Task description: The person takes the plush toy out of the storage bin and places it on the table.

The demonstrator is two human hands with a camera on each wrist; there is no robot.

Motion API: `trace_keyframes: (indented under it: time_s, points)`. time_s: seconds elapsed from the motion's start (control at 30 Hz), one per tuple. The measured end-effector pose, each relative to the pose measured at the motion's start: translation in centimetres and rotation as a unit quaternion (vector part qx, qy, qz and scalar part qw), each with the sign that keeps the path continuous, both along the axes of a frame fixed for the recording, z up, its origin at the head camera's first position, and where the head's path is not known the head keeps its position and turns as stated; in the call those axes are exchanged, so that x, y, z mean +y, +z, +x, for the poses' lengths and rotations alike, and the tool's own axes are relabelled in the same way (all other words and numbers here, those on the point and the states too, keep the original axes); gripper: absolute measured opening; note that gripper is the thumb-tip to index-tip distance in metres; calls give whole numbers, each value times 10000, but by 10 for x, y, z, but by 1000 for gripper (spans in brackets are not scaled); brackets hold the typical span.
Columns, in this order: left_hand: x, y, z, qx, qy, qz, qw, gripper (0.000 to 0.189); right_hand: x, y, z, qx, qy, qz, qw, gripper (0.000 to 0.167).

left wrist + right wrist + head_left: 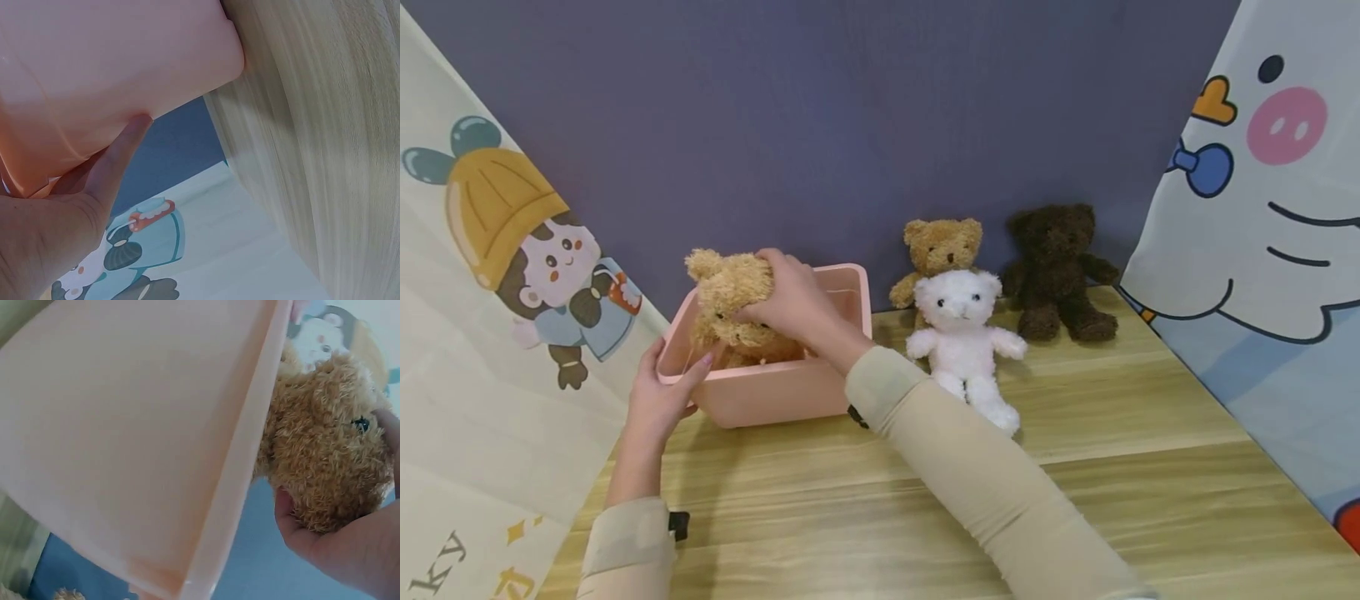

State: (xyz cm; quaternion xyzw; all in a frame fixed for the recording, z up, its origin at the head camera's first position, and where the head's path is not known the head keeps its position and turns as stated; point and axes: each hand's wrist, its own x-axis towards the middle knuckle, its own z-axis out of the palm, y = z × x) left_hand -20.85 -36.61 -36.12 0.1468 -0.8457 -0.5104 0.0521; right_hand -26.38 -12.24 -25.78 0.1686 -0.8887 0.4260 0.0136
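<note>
A pink plastic bin stands on the table at centre left in the head view. Inside it is a light brown teddy bear, its head above the rim and its lower body hidden by the front wall. My right hand holds the bear by the head; in the right wrist view the fingers curl around the curly fur. At the bin's left end, my left hand grips the rim, thumb at the front corner. The left wrist view shows a fingertip against the bin's outer wall.
Right of the bin, a white teddy bear sits in front of another light brown teddy bear. A dark brown teddy bear leans on the dark back wall. Printed cloths flank the wooden table.
</note>
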Motion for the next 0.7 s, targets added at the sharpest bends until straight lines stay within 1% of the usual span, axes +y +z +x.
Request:
trace_keyframes:
  time_s: [0.2, 0.27, 0.33, 0.43, 0.53, 0.63, 0.7]
  points:
    - [0, -2, 0, 33, 1, 32, 10000, 114, 16, -8, 22, 275, -288, -720, 9966, 95]
    - [0, -2, 0, 52, 24, -4, 10000, 112, 22, -11, 30, 261, -467, -1043, 9931, 94]
    - [0, -3, 1, 58, 44, -15, 10000, 110, 30, -13, 39, 213, -646, -1413, 9876, 94]
    - [0, -3, 1, 63, 30, 3, 10000, 111, 42, -18, 52, 218, -896, -2045, 9745, 92]
    - [0, -2, 1, 66, 8, 23, 10000, 112, 54, -24, 63, 323, -1087, -2571, 9597, 91]
    - [-1, -2, 2, 109, -36, -9, 9999, 112, 62, -31, 71, 443, -1159, -3053, 9441, 92]
    - [-1, -2, 3, 123, -51, -30, 9999, 111, 66, -35, 73, 490, -1107, -3380, 9333, 91]
